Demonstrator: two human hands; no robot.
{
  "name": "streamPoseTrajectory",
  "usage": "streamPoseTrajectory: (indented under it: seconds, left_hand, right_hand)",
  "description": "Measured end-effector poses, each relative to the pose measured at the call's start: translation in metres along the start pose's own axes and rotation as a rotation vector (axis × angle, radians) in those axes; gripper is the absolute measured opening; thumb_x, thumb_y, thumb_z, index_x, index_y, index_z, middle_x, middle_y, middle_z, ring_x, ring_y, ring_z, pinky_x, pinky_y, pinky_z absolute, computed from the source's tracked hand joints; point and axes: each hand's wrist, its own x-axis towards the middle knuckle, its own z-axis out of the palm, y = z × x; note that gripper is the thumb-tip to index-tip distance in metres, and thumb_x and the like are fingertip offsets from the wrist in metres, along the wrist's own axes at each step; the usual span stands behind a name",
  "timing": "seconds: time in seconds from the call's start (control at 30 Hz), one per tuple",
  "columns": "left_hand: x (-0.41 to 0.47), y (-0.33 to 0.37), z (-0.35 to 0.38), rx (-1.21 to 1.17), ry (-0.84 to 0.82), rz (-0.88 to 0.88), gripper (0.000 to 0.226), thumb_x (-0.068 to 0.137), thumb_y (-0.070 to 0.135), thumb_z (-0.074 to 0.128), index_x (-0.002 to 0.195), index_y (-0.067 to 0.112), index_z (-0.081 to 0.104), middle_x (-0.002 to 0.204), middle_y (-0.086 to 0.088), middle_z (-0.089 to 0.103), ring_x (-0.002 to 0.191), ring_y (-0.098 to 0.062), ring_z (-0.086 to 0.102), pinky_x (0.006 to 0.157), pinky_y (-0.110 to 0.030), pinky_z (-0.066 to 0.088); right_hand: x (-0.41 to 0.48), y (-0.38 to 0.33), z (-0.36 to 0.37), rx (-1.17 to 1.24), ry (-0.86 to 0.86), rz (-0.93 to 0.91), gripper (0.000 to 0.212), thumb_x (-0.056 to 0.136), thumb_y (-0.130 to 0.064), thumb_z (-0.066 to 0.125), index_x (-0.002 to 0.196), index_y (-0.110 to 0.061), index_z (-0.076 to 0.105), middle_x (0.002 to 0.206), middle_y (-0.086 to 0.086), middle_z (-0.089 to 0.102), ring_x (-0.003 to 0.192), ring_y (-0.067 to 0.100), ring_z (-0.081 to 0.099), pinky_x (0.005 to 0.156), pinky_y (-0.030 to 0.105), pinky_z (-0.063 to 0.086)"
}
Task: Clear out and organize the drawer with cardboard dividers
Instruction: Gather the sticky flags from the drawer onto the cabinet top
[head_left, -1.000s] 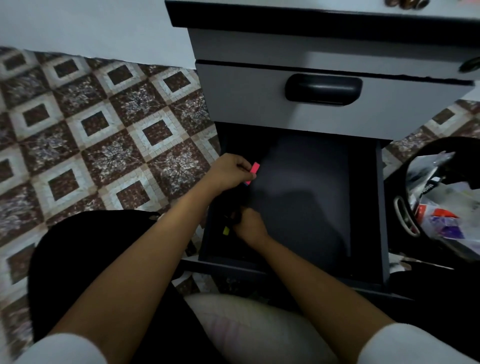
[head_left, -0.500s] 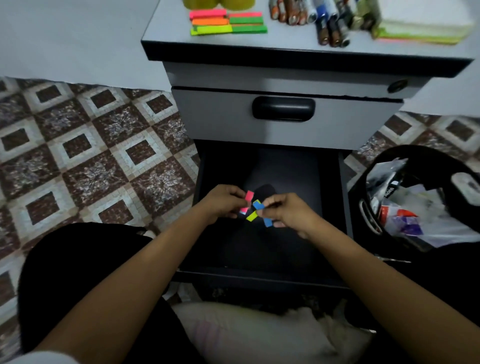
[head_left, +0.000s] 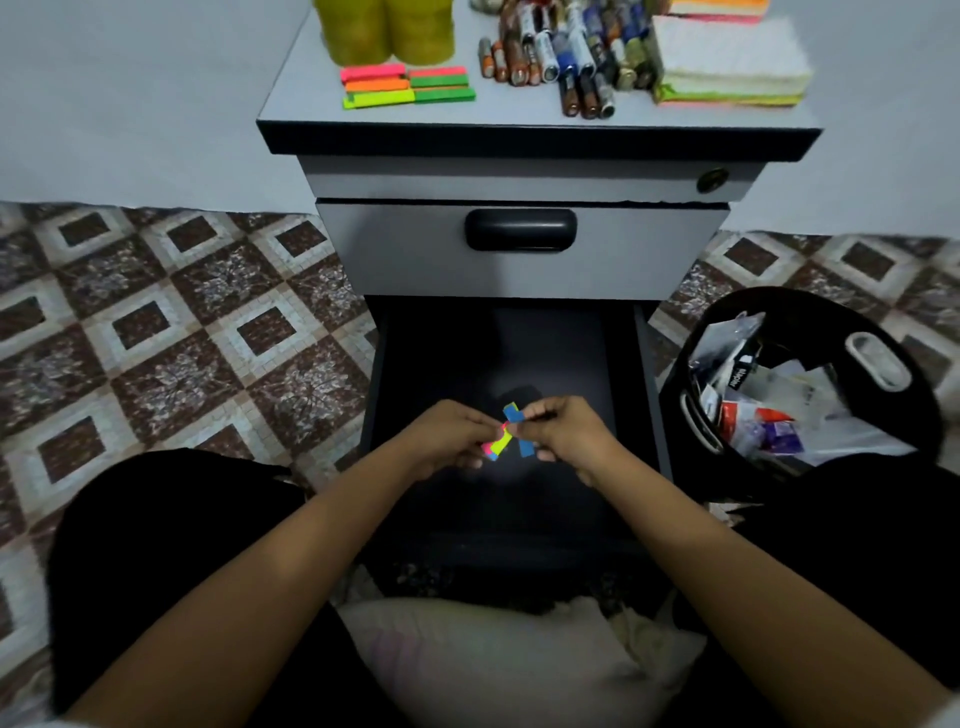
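Coloured strips (head_left: 501, 446) overlap between left hand (head_left: 447, 439) and right hand (head_left: 569, 434); their count cannot be told, and the pinching fingertips sit partly hidden behind them. Open drawer (head_left: 644, 395): rear lost in the dark under the closed drawer (head_left: 405, 249). Yellow rolls (head_left: 384, 31) and far note stack (head_left: 719, 8) cut by the top edge. Batteries (head_left: 561, 57): labels too blurred to read. Both forearms run off the bottom edge.

A grey cabinet (head_left: 519, 270) stands against a pale wall (head_left: 130, 104) on brown-and-white patterned floor tiles (head_left: 182, 338), dimly lit.
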Motion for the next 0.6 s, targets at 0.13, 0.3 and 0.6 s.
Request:
streamPoseTrajectory:
  seconds: [0.13, 0.3, 0.6]
  left_hand:
    - [-0.005, 0.000, 0.005, -0.051, 0.031, 0.011, 0.019, 0.090, 0.007, 0.059, 0.105, -0.002, 0.066, 0.078, -0.007, 0.065, 0.065, -0.011, 0.058, 0.052, -0.014, 0.049]
    - [-0.004, -0.004, 0.010, -0.112, 0.110, 0.011, 0.021, 0.089, 0.007, 0.061, 0.106, -0.004, 0.066, 0.075, -0.006, 0.065, 0.064, -0.011, 0.060, 0.053, -0.016, 0.050]
    - [-0.005, -0.004, 0.020, -0.379, 0.195, -0.047, 0.013, 0.090, 0.009, 0.059, 0.099, 0.002, 0.066, 0.078, -0.005, 0.064, 0.071, -0.012, 0.058, 0.068, -0.023, 0.049]
  right_hand:
    - [0.000, 0.005, 0.005, 0.087, 0.055, 0.022, 0.017, 0.080, -0.012, 0.072, 0.088, -0.015, 0.058, 0.071, -0.002, 0.057, 0.061, 0.006, 0.050, 0.050, 0.016, 0.042]
    - [0.000, 0.010, 0.011, 0.201, 0.134, -0.050, 0.015, 0.082, -0.011, 0.070, 0.079, -0.019, 0.057, 0.075, 0.000, 0.060, 0.064, 0.008, 0.052, 0.050, 0.017, 0.042]
    - [0.002, 0.015, 0.020, 0.241, 0.250, -0.116, 0.016, 0.086, -0.010, 0.065, 0.097, 0.001, 0.069, 0.083, 0.006, 0.066, 0.069, 0.007, 0.057, 0.049, 0.012, 0.045]
